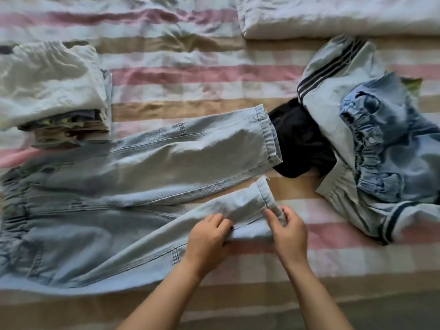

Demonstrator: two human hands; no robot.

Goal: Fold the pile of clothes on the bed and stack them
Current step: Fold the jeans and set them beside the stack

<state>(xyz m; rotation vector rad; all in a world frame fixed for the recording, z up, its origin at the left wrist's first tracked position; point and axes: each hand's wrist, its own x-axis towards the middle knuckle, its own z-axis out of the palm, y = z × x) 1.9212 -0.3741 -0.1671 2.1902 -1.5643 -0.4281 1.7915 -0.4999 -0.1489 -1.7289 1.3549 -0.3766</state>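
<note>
Head view shows us, far to the left of our hands and beyond them, the stack of folded clothes [52, 91], kept to the side, we judge, so the middle of the bed [190, 75] stays free for folding. Just left of our hands the jeans [133, 177] lie flat with legs parted, waistband far left, likely spread to smooth them before folding. Our left hand [209, 236] pinches the near leg's edge, fingers curled on the denim; our right hand [289, 231], touching the same leg, pinches its hem, probably to straighten a twisted cuff. Right of our hands and farther off, the unfolded pile [371, 129] waits: striped jacket, dark garment, another denim piece. No baskets or boxes show.
</note>
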